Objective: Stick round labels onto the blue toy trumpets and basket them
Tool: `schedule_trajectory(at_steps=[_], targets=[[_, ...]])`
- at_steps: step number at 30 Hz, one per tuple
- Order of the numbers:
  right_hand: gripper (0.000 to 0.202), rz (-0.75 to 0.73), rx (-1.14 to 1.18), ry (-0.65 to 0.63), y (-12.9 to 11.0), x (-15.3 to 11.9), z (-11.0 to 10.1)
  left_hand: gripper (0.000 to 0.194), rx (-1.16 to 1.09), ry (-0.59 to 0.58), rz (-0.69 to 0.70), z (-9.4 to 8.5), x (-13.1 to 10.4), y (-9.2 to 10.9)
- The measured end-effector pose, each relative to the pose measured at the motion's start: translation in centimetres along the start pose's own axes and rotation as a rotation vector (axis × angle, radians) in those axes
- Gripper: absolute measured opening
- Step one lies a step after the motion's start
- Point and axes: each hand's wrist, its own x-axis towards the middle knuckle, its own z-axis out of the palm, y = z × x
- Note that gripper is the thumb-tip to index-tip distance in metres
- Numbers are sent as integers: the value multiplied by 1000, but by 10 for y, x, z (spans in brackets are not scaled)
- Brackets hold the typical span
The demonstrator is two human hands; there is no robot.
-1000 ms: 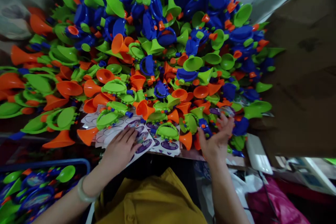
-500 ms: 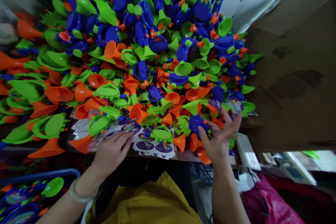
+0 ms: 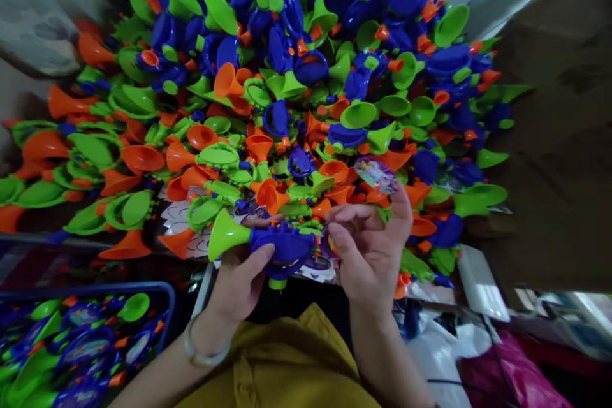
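My left hand [image 3: 243, 280] is closed around a blue toy trumpet [image 3: 287, 248] with a lime green bell, held level above the table's front edge. Its thumb lies on the blue body, and the bell points left. At the trumpet's right end is my right hand [image 3: 370, 255], thumb and fingers bent close to the orange mouthpiece. A colourful oval sticker [image 3: 375, 174] clings to its raised index fingertip. A purple sticker [image 3: 327, 245] shows by the thumb, partly hidden by the fingers. Beneath the hands, sticker sheets [image 3: 179, 220] lie partly covered by trumpets.
A big heap of blue, green and orange toy trumpets [image 3: 282, 115] covers the table. At lower left, a blue crate [image 3: 167, 306] holds more trumpets, several with picture stickers. A cardboard box [image 3: 564, 159] stands right, with a white device [image 3: 482, 284] and its cable before it.
My left hand has come off the sticker sheets and now holds a blue trumpet in front of me. My right hand has moved inward to it, bringing the stickers. The view has shifted left.
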Motion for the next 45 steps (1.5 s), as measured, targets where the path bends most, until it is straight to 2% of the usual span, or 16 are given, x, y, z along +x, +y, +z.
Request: schedule_trajectory(at_steps=[3,9,14,18,29,34,45], targets=[[91,106,126,-16,-7,-12,14,66,-38,-34,113,-1,-8,-5],[102,151,253,74,-14,-31,40,63,34,-208,417,-3,-12,-15],[103,198,278,87,-18,-33,44,60,180,-142,654,-8,-4,-23],[99,208,315,99,-17,-33,44,54,259,-91,656,-11,-2,-26],[97,235,429,133,-16,-31,46,46,180,-77,543,-11,-5,-33],[95,236,462,136,-15,-30,45,46,187,-74,560,-10,-5,-33],[95,204,361,133,-14,-31,48,39,237,-45,543,-9,-6,-30]])
